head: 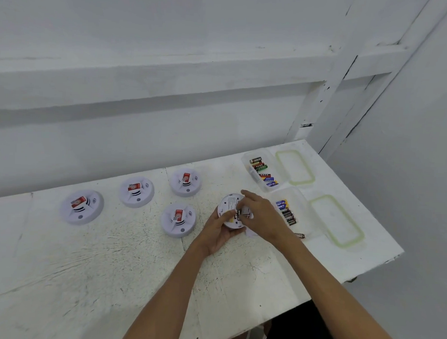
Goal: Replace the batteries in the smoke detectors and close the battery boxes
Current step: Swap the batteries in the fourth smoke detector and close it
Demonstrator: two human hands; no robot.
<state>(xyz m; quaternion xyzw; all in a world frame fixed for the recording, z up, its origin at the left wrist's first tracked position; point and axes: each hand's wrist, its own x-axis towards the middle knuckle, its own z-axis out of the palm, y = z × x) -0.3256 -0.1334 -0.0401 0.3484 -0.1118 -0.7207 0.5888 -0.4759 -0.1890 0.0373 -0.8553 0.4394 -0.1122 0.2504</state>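
Cradling the overturned smoke detector (230, 203) from below, the left hand (219, 232) curls fingers and thumb round its rim, holding it over the desk (112, 267). The right hand (262, 216) covers the detector's right half, fingertips bent down at the battery bay (whether they pinch a battery cannot be told). Right of the detector stand two clear battery boxes (303, 210), with a loose battery (300, 235) nearer. Left of it, four more detectors (178, 219) rest face up.

3 detectors (136, 191) in a row on the table (100, 266) at left, 4th detector (178, 219) before them, 5th detector (230, 203) between my left hand (219, 232) and right hand (262, 216); right of that, far box (246, 158) and near box (299, 197), a lid (294, 168) right of each.
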